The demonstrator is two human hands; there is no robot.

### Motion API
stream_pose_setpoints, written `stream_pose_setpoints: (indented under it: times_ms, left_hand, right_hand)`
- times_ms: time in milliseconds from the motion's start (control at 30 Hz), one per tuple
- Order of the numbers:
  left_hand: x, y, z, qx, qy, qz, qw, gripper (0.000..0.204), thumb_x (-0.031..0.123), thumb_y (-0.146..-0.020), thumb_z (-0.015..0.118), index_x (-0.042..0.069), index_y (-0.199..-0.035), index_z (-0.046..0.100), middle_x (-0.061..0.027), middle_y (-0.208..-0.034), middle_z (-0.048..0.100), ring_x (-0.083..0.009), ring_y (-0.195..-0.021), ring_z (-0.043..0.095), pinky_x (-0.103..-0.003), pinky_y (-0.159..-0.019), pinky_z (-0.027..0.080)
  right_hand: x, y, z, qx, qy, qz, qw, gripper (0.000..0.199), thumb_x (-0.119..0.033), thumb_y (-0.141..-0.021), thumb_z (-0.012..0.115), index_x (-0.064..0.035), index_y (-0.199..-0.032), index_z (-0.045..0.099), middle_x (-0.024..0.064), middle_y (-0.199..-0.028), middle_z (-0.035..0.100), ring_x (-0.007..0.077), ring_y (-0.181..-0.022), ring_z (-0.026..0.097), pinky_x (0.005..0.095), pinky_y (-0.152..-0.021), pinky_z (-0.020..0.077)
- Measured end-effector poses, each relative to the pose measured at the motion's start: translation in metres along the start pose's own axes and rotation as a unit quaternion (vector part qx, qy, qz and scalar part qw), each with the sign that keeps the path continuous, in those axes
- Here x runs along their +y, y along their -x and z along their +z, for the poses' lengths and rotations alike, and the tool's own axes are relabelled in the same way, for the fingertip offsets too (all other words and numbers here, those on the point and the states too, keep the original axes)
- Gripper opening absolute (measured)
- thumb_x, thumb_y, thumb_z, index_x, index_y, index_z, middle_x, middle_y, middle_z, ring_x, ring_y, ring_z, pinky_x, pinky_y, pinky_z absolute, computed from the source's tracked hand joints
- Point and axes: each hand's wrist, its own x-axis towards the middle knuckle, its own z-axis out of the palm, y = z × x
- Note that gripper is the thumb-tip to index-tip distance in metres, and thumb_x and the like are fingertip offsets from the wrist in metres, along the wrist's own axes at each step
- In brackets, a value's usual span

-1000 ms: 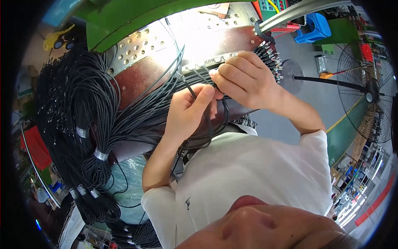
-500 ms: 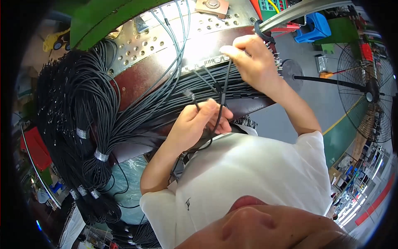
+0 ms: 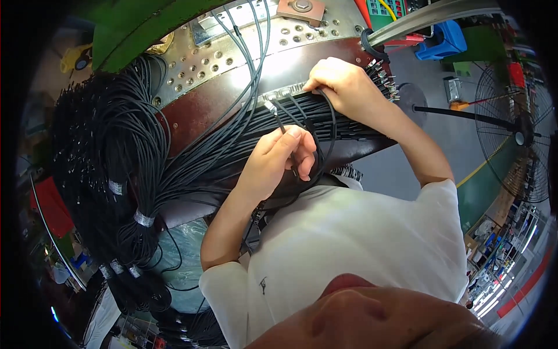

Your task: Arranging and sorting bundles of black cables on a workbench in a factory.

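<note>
Between the thumb and fingers of my left hand (image 3: 272, 158) is a black cable (image 3: 282, 123), just behind its clear-and-metal connector (image 3: 271, 107). That connector points up at a metal strip with slots (image 3: 285, 93), close to it; whether they touch I cannot tell. My right hand (image 3: 346, 87) is closed at the right end of the strip, pinching a black cable (image 3: 333, 119) that loops down toward my left hand. Its fingertips hide what end of the cable they hold. Other cables hang from the strip over a thick bundle of black cables (image 3: 203, 152).
Behind the strip lies a perforated metal plate (image 3: 244, 55), with a green machine part (image 3: 139, 29) overhead. Tied cable coils (image 3: 131, 116) hang at the left. On the right stand a blue stool (image 3: 444, 41) and a large fan (image 3: 514, 131). A curved metal bar (image 3: 433, 22) crosses the upper right.
My left hand has raised the cable's connector toward the strip. My right hand has come down and turned, bringing its fingertips to the strip, and its cable now bows into a loop.
</note>
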Motion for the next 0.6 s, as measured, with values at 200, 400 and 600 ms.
stream_pose_setpoints:
  times_ms: [200, 400, 600]
  left_hand:
    - [0.006, -0.006, 0.003, -0.023, 0.035, -0.041, 0.998, 0.036, 0.033, -0.099, 0.036, 0.005, -0.086, 0.054, -0.0062, -0.06, 0.058, -0.0115, -0.049, 0.052, -0.021, -0.048, 0.039]
    - [0.023, -0.017, 0.011, -0.056, 0.032, -0.103, 0.993, 0.039, 0.033, -0.098, 0.038, 0.001, -0.085, 0.056, -0.0096, -0.058, 0.058, -0.0147, -0.046, 0.054, -0.024, -0.045, 0.043]
    - [0.058, 0.016, 0.042, -0.008, -0.299, -0.002, 0.954, 0.045, 0.028, -0.099, 0.039, -0.001, -0.073, 0.06, -0.005, -0.051, 0.057, -0.0101, -0.044, 0.053, -0.02, -0.046, 0.042]
  right_hand:
    - [0.004, 0.001, 0.002, -0.023, 0.012, -0.012, 1.0, 0.016, 0.0, -0.074, 0.06, -0.006, -0.088, 0.062, 0.0075, -0.086, 0.06, 0.0266, -0.087, 0.059, 0.0345, -0.075, 0.0489]
    - [-0.016, -0.002, -0.022, 0.046, 0.138, -0.22, 0.965, 0.013, -0.007, -0.072, 0.058, -0.0055, -0.084, 0.057, 0.006, -0.092, 0.057, 0.0232, -0.087, 0.058, 0.0343, -0.077, 0.0489]
    - [0.003, 0.025, -0.034, 0.105, 0.189, -0.175, 0.961, 0.016, -0.012, -0.074, 0.059, -0.0068, -0.089, 0.057, 0.0054, -0.097, 0.059, 0.022, -0.086, 0.059, 0.0333, -0.069, 0.0478]
